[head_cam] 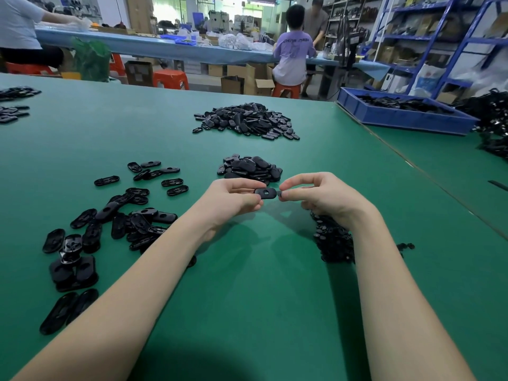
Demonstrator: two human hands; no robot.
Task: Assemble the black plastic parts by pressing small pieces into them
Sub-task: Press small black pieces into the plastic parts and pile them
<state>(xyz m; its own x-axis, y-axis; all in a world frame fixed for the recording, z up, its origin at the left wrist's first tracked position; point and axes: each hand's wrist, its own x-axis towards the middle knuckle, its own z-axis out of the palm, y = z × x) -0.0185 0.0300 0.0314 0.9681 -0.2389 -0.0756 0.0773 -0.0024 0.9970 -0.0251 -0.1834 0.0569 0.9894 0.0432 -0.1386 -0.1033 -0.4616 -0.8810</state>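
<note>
Above the green table (247, 284), my left hand (233, 200) pinches a black oval plastic part (265, 193) with a square hole in its top. My right hand (316, 195) pinches a small black piece (279, 194) right at the oval part's right end. A pile of small black pieces (332, 240) lies under my right wrist, partly hidden by it. Just beyond my hands sits a small heap of oval parts (250, 169).
Loose oval parts (115, 215) are scattered at the left. A larger heap (247, 121) lies farther back. A blue bin (404, 114) of black parts stands at the right rear, with more parts (494, 127) beside it. People sit at a far bench.
</note>
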